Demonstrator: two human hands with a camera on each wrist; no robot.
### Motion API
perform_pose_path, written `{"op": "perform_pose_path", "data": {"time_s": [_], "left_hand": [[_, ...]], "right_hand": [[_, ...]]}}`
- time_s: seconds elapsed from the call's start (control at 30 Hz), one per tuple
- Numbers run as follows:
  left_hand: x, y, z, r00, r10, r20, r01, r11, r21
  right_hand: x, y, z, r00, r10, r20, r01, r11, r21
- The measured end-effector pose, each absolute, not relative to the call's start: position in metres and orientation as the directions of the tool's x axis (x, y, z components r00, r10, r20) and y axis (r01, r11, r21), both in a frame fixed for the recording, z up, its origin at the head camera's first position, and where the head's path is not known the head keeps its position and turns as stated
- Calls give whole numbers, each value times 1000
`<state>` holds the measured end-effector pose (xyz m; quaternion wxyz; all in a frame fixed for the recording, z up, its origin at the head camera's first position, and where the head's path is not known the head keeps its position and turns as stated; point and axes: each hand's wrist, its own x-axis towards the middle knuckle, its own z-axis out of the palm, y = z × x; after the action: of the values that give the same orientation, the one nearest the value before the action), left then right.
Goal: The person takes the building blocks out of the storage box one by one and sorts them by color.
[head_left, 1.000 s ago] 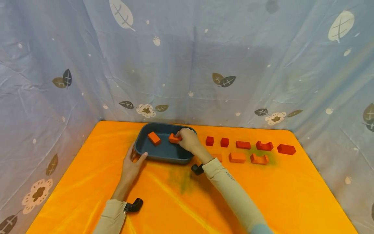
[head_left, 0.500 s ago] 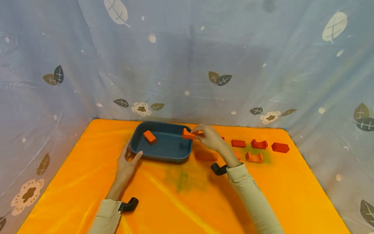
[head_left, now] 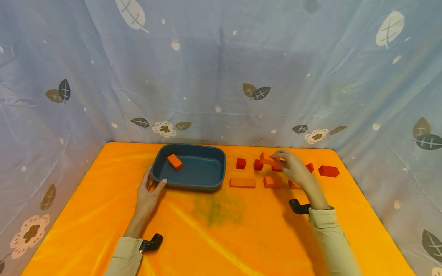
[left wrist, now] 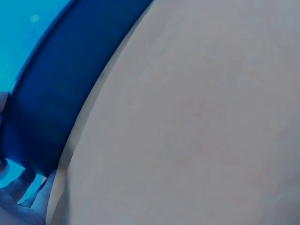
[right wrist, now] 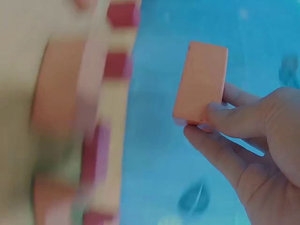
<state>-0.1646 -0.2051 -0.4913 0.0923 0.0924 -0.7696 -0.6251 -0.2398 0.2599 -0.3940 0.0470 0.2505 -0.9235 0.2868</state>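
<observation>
My left hand [head_left: 146,197] holds the near left corner of a dark blue tray [head_left: 198,174], its thumb against the near rim. The left wrist view shows the tray's outer wall [left wrist: 51,103] with fingertips at its edge. One orange block [head_left: 175,162] lies in the left part of the tray. My right hand [head_left: 298,172] pinches another orange block [head_left: 265,158] between thumb and fingers, raised over the rows to the right of the tray. The right wrist view shows this block's [right wrist: 201,82] flat rectangular face; its far side is hidden.
On the yellow cloth [head_left: 207,230], red blocks stand in a back row, including a red cube [head_left: 241,163] and a rectangular red block [head_left: 329,171]. Orange blocks form a front row, among them a long one [head_left: 243,183]. A patterned curtain [head_left: 207,76] rises behind.
My right hand has carried the orange block out of the tray and rightward over the rows. The left hand stays at the tray's corner. The view has shifted slightly.
</observation>
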Motion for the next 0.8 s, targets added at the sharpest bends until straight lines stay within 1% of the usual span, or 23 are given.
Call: {"op": "perform_pose_path", "data": {"time_s": [0.2, 0.37, 0.57, 0.67, 0.8], "left_hand": [[-164, -206, -491, -966, -257, 10, -45, 206, 977], [-163, -207, -492, -967, -255, 1, -53, 204, 978], [-159, -210, -492, -967, -253, 19, -33, 201, 979], [-159, -210, -491, -967, -253, 19, -33, 198, 980], [-158, -210, -489, -968, -252, 9, -43, 203, 978]], "right_hand": [[-223, 339, -407, -883, -351, 311, -459, 779, -426], [-212, 387, -418, -877, -325, 352, -450, 814, -368], [-208, 413, -428, -885, -325, 332, -434, 836, -336], [-207, 423, -439, -896, -332, 294, -420, 848, -323], [-200, 431, -449, -916, -331, 228, -393, 855, -337]]}}
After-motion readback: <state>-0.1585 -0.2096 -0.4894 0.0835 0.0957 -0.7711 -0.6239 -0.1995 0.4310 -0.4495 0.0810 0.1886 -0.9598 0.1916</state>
